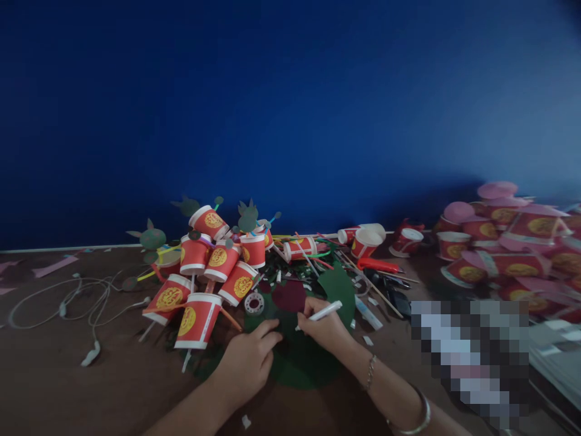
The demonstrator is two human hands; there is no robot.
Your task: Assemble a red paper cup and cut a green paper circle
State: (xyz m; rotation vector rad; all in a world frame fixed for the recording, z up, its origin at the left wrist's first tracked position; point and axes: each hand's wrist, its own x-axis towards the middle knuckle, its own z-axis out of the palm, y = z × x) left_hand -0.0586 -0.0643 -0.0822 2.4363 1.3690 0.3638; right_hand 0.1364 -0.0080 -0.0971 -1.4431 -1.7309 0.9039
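My right hand [323,330] is closed around a white pen [323,312], its tip down on a dark green paper sheet [302,363] lying on the brown floor. My left hand [249,362] rests flat on the left part of that sheet, fingers stretched forward and holding nothing. A dark red paper circle [289,296] lies just beyond both hands. A small roll of tape [254,303] sits to its left.
A heap of red paper cups [206,275] with straws and green cut-outs lies ahead left. More red cups with pink lids [508,242] pile up at the right. White cables [82,303] trail at the left. Red-handled scissors [379,265] and sticks lie ahead right. A blue wall [290,109] stands behind.
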